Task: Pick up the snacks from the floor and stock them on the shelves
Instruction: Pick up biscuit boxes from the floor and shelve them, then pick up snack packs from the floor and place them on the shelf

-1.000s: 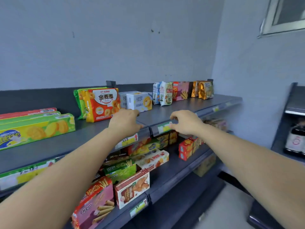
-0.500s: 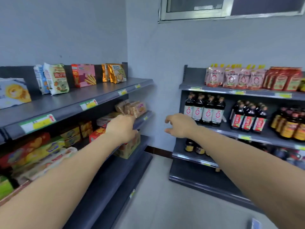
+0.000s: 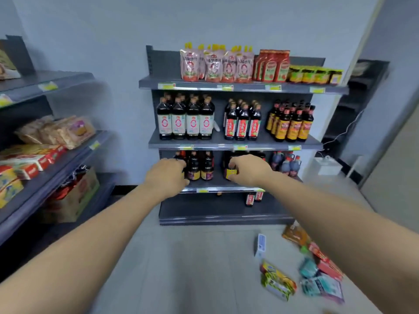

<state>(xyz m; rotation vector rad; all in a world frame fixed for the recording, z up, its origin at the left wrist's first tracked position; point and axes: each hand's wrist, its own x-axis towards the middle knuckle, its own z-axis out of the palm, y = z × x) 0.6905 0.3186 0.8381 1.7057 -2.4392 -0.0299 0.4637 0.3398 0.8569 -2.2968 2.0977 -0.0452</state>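
Both arms reach straight forward at about waist height. The left hand (image 3: 166, 177) shows its back to the camera, fingers curled loosely downward, with nothing in it. The right hand (image 3: 249, 169) is also loosely curled, thumb and fingers bent inward, and holds nothing. It overlaps a dark bottle on the rack behind it in the view, but whether it touches that bottle cannot be told.

The snacks lie scattered on the grey tile floor (image 3: 192, 257) at lower right, beneath and beside the right forearm:
- a white-and-blue box (image 3: 260, 244) stands on end
- a yellow-green packet (image 3: 277, 282) lies flat nearer the camera
- teal packets (image 3: 322, 285) and a red box (image 3: 326, 264) are bunched together, blurred
- an orange-brown pouch (image 3: 294, 234) is partly hidden by the arm

The snack shelving (image 3: 74, 158) runs along the left wall. It carries wrapped bread packs (image 3: 56, 132) on the middle tier, red-and-white boxes (image 3: 34, 159) beside them, and a cardboard carton (image 3: 74, 196) on the tier below.

Straight ahead stands a grey condiment rack (image 3: 204, 209) against the back wall. Pink pouches (image 3: 215, 64), red pouches (image 3: 272, 65) and small jars (image 3: 315, 74) line its top shelf. Dark sauce bottles (image 3: 186, 120) fill the shelves beneath. A white box (image 3: 326, 166) sits on the floor to the right of the rack.
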